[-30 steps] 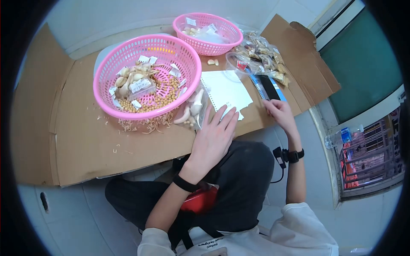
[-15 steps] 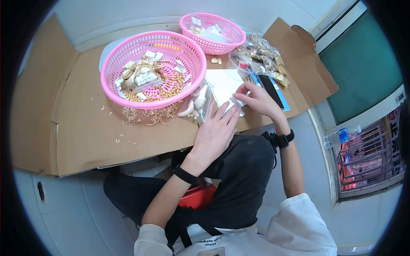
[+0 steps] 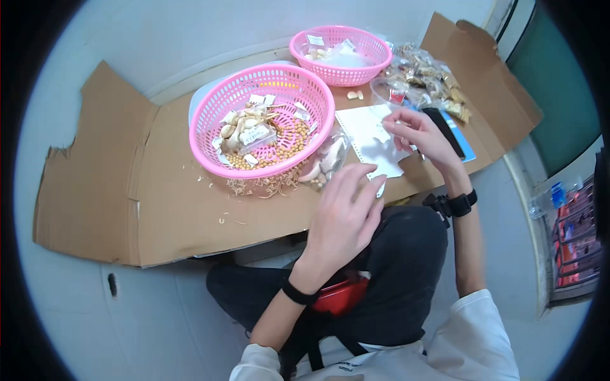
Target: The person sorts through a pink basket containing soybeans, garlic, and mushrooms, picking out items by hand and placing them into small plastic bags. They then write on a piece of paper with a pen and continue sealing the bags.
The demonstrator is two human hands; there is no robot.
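Note:
My right hand (image 3: 422, 140) is closed in a pinch above the white notebook sheet (image 3: 365, 130), with a small scrap of paper (image 3: 382, 132) at its thumb and fingertips. Lower and to the left, my left hand (image 3: 343, 213) has a small white paper slip (image 3: 380, 187) at its fingertips; its other fingers are loosely bent. The sheet's perforated edge faces left, and its near edge looks ragged. Beside the left fingers lies a clear plastic bag (image 3: 332, 159) with pale mushroom-like pieces inside.
A large pink basket (image 3: 200, 136) holds labelled bags, paper slips and yellowish beans; a smaller pink basket (image 3: 340, 77) stands behind it. Several filled bags (image 3: 422, 76), a clear tub (image 3: 381, 92) and a black phone (image 3: 443, 130) lie to the right. Cardboard (image 3: 171, 216) covers the table.
Both hands have come apart and lifted from the sheet's near edge, each with a small piece of paper at its fingertips. The view has swung left, so everything sits further right.

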